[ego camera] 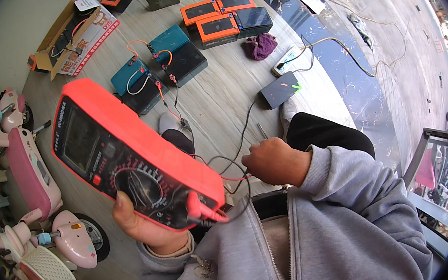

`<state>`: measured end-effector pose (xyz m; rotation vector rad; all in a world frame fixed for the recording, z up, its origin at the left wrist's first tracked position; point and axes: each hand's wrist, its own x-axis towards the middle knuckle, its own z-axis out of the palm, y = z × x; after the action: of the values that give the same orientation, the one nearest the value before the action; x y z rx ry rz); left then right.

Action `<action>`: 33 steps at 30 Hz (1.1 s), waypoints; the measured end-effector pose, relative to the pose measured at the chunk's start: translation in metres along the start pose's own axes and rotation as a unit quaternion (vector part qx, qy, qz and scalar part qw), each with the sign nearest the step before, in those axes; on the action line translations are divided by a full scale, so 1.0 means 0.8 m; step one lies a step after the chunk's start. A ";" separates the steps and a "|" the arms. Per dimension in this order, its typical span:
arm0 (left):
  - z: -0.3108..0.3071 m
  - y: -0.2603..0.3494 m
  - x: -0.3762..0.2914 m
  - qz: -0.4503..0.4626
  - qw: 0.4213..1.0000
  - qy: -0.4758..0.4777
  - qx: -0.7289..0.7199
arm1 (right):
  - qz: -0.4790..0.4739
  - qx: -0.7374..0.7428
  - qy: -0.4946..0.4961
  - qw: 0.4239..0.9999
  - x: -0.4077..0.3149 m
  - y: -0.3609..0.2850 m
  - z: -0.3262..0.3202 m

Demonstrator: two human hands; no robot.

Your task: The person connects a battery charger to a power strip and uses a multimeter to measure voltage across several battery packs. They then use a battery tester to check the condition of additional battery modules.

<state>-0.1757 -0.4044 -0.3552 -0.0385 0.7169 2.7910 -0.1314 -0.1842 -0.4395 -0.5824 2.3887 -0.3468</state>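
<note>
My left hand [151,229] holds a digital multimeter [167,150] with a red protective case, tilted, its thumb beside the rotary dial [138,187]. The display [79,137] looks blank. A red plug [201,209] sits in the meter's lower end. My right hand [278,163] is closed in a fist around the red and black test leads [234,178]; the probe tips cannot be made out. Beyond the meter stand two batteries with teal and black casings, a left one [127,77] and a right one [188,63], joined by orange jumper wires. Their red and black leads run to a connector [185,123].
A dark charger [280,90] with small red lights lies by my foot, corded to a power strip [286,60]. Near a purple cloth [260,46] stand orange and black batteries [217,28]. A cardboard box [88,43] holds wired batteries. Pink scooters [33,174] line the left.
</note>
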 end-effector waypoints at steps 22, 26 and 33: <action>-0.055 0.044 0.029 -0.111 0.951 0.287 0.027 | 0.025 0.553 0.286 0.782 0.383 0.154 -0.022; -0.059 0.054 0.034 -0.112 0.951 0.288 0.000 | 0.004 0.496 0.269 0.826 0.411 0.149 0.000; -0.057 0.056 0.037 -0.057 0.945 0.322 -0.016 | 0.022 0.496 0.244 0.833 0.421 0.154 0.001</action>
<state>-0.2176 -0.4568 -0.3767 -1.0010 0.7665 2.6624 -0.4034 -0.2423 -0.6665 0.0793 2.2180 -1.7382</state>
